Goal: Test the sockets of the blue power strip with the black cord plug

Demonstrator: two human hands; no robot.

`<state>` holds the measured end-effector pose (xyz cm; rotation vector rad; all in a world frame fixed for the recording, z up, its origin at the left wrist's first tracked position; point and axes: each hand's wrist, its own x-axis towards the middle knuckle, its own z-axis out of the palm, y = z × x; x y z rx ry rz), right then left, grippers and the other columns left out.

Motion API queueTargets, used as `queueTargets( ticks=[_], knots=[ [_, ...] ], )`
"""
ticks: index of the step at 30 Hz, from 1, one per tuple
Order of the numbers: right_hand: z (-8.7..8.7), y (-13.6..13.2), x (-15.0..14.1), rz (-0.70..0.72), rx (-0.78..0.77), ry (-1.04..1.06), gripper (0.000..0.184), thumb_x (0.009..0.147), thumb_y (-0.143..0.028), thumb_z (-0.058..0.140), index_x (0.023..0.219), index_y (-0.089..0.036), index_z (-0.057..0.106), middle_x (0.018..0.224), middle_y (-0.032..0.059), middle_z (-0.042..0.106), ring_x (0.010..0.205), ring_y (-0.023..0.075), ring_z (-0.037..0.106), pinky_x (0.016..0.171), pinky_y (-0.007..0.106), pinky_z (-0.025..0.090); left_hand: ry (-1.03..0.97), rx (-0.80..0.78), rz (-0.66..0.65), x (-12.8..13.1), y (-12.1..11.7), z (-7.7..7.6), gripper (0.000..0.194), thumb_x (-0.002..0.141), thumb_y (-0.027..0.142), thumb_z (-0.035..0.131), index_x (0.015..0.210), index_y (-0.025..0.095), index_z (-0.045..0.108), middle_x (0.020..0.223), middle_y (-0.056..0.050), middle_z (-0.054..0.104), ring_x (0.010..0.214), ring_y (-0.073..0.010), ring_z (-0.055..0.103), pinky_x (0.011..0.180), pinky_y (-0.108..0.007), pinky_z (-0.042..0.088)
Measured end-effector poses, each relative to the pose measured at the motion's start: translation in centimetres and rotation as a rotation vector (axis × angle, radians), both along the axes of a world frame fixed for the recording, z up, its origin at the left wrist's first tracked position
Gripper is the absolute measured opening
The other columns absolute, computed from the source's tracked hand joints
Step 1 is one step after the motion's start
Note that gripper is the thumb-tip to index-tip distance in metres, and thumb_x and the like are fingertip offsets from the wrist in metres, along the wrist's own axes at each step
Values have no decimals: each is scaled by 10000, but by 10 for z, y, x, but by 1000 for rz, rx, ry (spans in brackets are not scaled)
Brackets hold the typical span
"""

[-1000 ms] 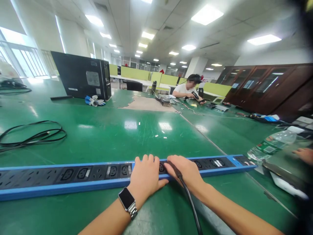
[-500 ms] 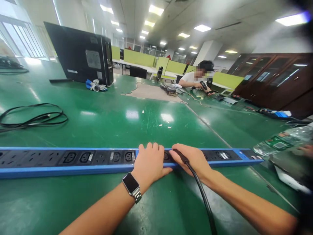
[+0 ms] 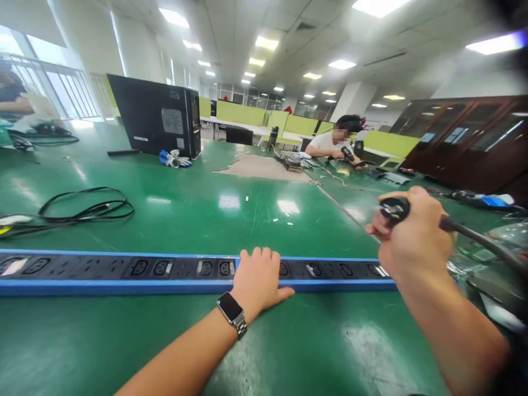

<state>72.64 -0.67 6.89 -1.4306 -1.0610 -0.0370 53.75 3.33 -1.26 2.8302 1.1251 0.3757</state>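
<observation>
On one power strip (image 3: pixel 185 269), the left hand (image 3: pixel 256 279) lies spread; the right hand (image 3: pixel 418 234) grips one plug (image 3: pixel 395 209).

A glossy green table (image 3: pixel 206 225), scuffed and streaked with reflections, fills the view below the ceiling. Taking its middle as the clock's centre, the blue-edged strip (image 3: pixel 185 270) lies lengthwise across six o'clock. At nine, a black cable (image 3: pixel 99 209) lies in loose loops. At ten, the tower (image 3: pixel 157 118) stands upright, with gloves (image 3: pixel 175 159) bunched just before it and a dark bar (image 3: pixel 124 152) to its left. At twelve is a ragged tan patch (image 3: pixel 256 166), sheet or bare board, unclear; parts (image 3: pixel 293 160) sit at one. White scraps (image 3: pixel 275 220) dot the centre.
</observation>
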Motion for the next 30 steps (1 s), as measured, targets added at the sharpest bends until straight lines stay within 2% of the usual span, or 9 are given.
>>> queueTargets(
  ticks=[1, 4, 7, 9, 11, 14, 17, 21, 30],
  knots=[
    [3, -2, -6, -29, 9, -29, 412, 892, -587, 364, 792, -243, 568, 586, -9, 493, 490, 149, 434, 468, 287, 407, -56, 1, -15, -1, 0, 1, 675, 729, 657, 653, 1154, 139, 572, 1046, -143, 638, 990, -335, 579, 845, -517, 464],
    [-13, -15, -43, 312, -393, -211, 348, 846, -545, 528, 758, -224, 631, 702, 29, 633, 665, 185, 570, 621, 317, 481, -301, -21, -88, -14, -4, 2, 802, 753, 601, 664, 1379, 170, 407, 1236, -132, 592, 1117, -293, 543, 926, -454, 454],
    [-31, -28, -81, 723, -596, -229, 373, 786, -523, 634, 976, -204, 668, 848, 29, 693, 770, 194, 626, 725, 327, 518, -392, -72, -125, -42, -10, 1, 602, 827, 364, 631, 1378, 225, 433, 1148, -66, 643, 1030, -228, 583, 875, -377, 482],
    [-33, -33, -88, 948, -699, -261, 571, 686, -519, 733, 1151, -205, 627, 1072, 62, 688, 946, 226, 636, 830, 346, 520, -434, -32, -42, -68, -9, 3, 462, 836, 256, 585, 1294, 234, 534, 1106, -65, 651, 1007, -232, 583, 872, -389, 481],
    [-36, -33, -78, 830, -704, -288, 668, 671, -509, 740, 1252, -219, 585, 1253, 93, 625, 1094, 254, 602, 925, 382, 492, -550, 79, 138, -93, -3, 7, 397, 842, 259, 569, 1238, 232, 587, 1139, -90, 628, 1051, -258, 557, 911, -426, 462],
    [-56, -24, -45, 314, -589, -282, 457, 810, -477, 570, 1177, -213, 631, 1214, 108, 651, 1094, 258, 606, 947, 437, 470, -740, 113, 416, -112, 11, 15, 409, 866, 362, 564, 1254, 232, 565, 1051, -87, 646, 981, -257, 578, 864, -430, 479],
    [-88, -15, -19, 17, -480, -359, 373, 838, -468, 519, 1036, -189, 668, 1099, 112, 693, 1052, 274, 607, 929, 470, 459, -769, -1, 412, -105, 14, 14, 383, 898, 395, 530, 1252, 250, 531, 995, -57, 683, 890, -227, 619, 792, -383, 497],
    [-113, -13, -14, -21, -494, -502, 308, 880, -435, 484, 954, -210, 682, 1028, 73, 713, 1018, 264, 608, 919, 471, 438, -462, 7, 169, -82, 3, 2, 245, 915, 344, 534, 1134, 261, 607, 1044, -47, 710, 983, -235, 608, 856, -399, 468],
    [-113, -14, -20, -65, -512, -543, 261, 877, -408, 496, 939, -239, 685, 1006, 44, 718, 997, 246, 606, 886, 434, 416, -273, -120, 82, -77, 8, 12, 243, 873, 374, 606, 1078, 258, 663, 951, -39, 725, 934, -221, 636, 841, -374, 482]
  ],
)
